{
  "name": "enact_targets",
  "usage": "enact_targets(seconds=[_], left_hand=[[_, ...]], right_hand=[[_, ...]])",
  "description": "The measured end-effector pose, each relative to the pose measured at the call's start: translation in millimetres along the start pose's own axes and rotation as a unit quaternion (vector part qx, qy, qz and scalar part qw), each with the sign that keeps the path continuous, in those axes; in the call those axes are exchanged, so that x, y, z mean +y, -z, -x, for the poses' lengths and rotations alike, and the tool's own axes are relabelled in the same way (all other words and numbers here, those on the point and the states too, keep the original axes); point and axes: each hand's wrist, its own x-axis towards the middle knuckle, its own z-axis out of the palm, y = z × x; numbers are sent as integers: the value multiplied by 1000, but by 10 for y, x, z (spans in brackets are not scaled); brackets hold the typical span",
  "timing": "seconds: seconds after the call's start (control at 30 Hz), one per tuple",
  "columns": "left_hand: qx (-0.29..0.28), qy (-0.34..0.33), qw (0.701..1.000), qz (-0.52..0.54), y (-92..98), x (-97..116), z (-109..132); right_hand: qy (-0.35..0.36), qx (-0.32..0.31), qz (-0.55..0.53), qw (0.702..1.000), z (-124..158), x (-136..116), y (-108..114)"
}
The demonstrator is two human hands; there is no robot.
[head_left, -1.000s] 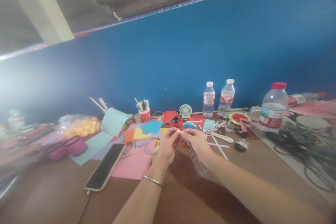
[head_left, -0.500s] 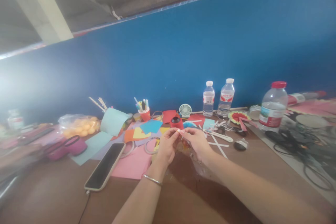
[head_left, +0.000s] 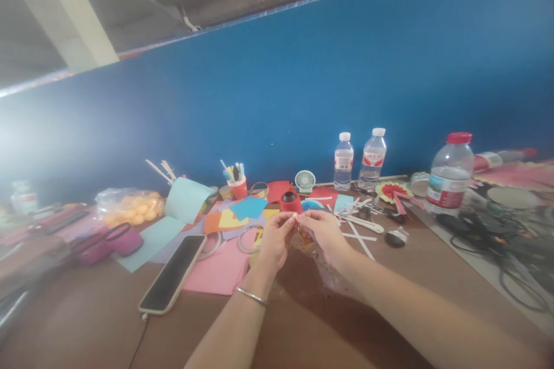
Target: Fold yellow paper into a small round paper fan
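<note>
Two bottles point(head_left: 343, 164), paper strips point(head_left: 358, 237) and a red cylinder point(head_left: 291, 202) crowd the worktop point(head_left: 424, 259) around left hand point(head_left: 274, 239) and right hand point(head_left: 326, 239), both pinching a tiny white piece point(head_left: 295, 215).

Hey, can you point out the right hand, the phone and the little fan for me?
Right hand point(head_left: 324, 234): head view, on the back of the hand.
Phone point(head_left: 173, 274): head view, on its dark screen.
Little fan point(head_left: 305, 180): head view, on its round front.

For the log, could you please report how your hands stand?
Left hand and right hand pinched together at tiny white piece, shape unclear. Round red object with dark centre just beyond. Thin white strips beside right hand, seemingly not blocking.
</note>
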Motion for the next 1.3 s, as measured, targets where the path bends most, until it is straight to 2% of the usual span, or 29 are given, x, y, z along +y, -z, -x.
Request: enact_targets(seconds=[1.1, 1.2, 1.3], left_hand=[[-7, -5, 1000, -5, -19, 10, 16], [2, -8, 1000, -24, -8, 12, 8], [25, -37, 995, -92, 22, 8, -10]], right_hand=[[27, -1, 9, 1000, -42, 90, 34], [20, 3, 15, 1000, -54, 113, 41], [0, 0, 10, 1000, -64, 117, 42]])
